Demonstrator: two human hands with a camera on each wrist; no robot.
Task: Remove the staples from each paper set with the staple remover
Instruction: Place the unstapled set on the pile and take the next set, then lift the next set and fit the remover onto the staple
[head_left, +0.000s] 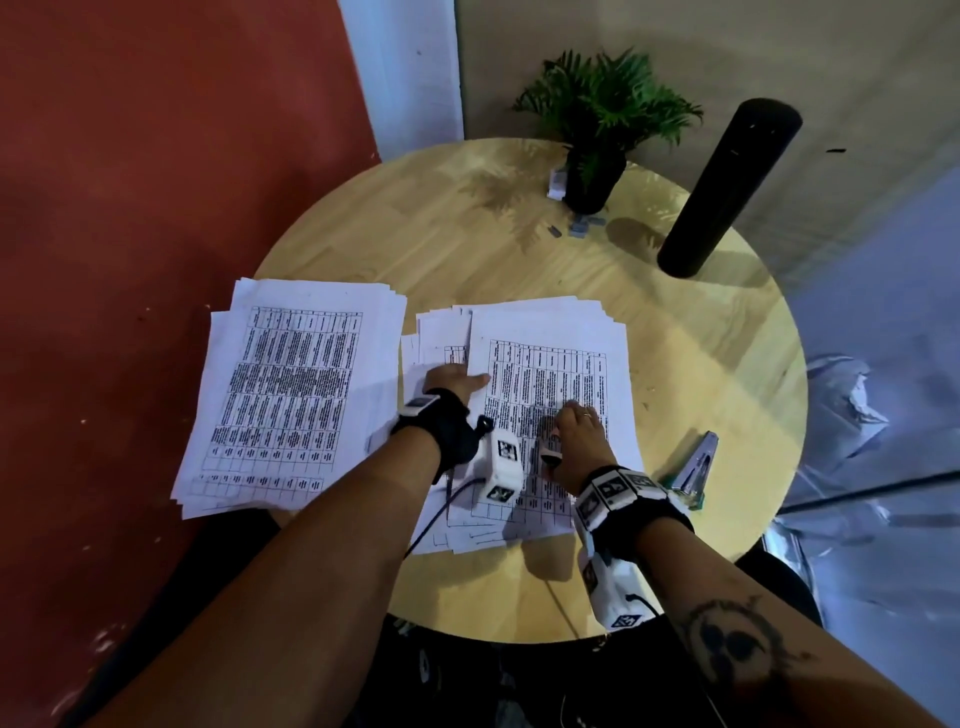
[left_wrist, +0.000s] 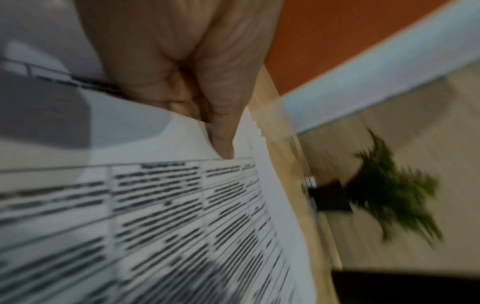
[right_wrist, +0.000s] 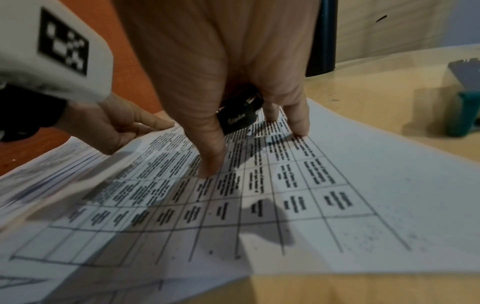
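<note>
The right hand (right_wrist: 233, 67) grips the staple remover (right_wrist: 237, 118), fingers (right_wrist: 210, 164) spread on the paper set (head_left: 550, 374); the left hand (head_left: 452, 382) pinches its edge.

Setting: office-type corner. Round wooden desk (head_left: 701, 364), printed table sheets (head_left: 280, 395) centre-left, stapler (head_left: 693, 467) at right, potted plant (head_left: 597, 130) top centre.
</note>
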